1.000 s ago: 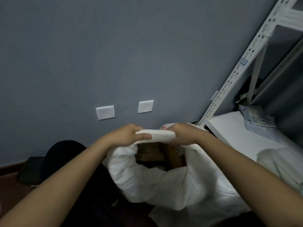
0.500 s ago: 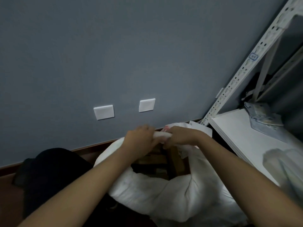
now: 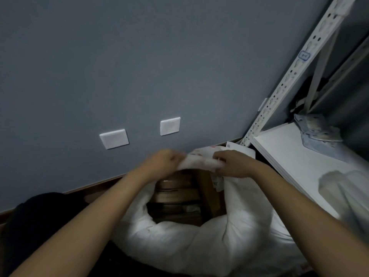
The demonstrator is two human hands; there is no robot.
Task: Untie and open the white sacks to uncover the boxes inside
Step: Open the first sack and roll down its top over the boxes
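White woven sack (image 3: 191,240) was what it all turned on: it sat on the floor against the grey wall (image 3: 139,56), hard up beside the white metal shelving unit (image 3: 299,156), its mouth already gaping and rolled down into a thick collar around a stack of brown cardboard boxes (image 3: 175,198) inside. From the head view, both hands were on the far lip of the mouth, and I judged the step was peeling that last bunched edge back and down. To do it well, I'd say the hands wanted to draw apart and outward along the rim, rolling the cloth over itself evenly rather than yanking one side, so the collar would settle below the tops of the boxes without snagging a corner. The left hand (image 3: 163,162) had its fingers curled around the gathered fabric, knuckles up, forearm reaching in from the lower left. The right hand (image 3: 231,162) pinched the same band of cloth just opposite, thumb and fingers closed on it, wrist bent slightly inward, with the forearm coming from the lower right. Blur hid the exact fingertips.
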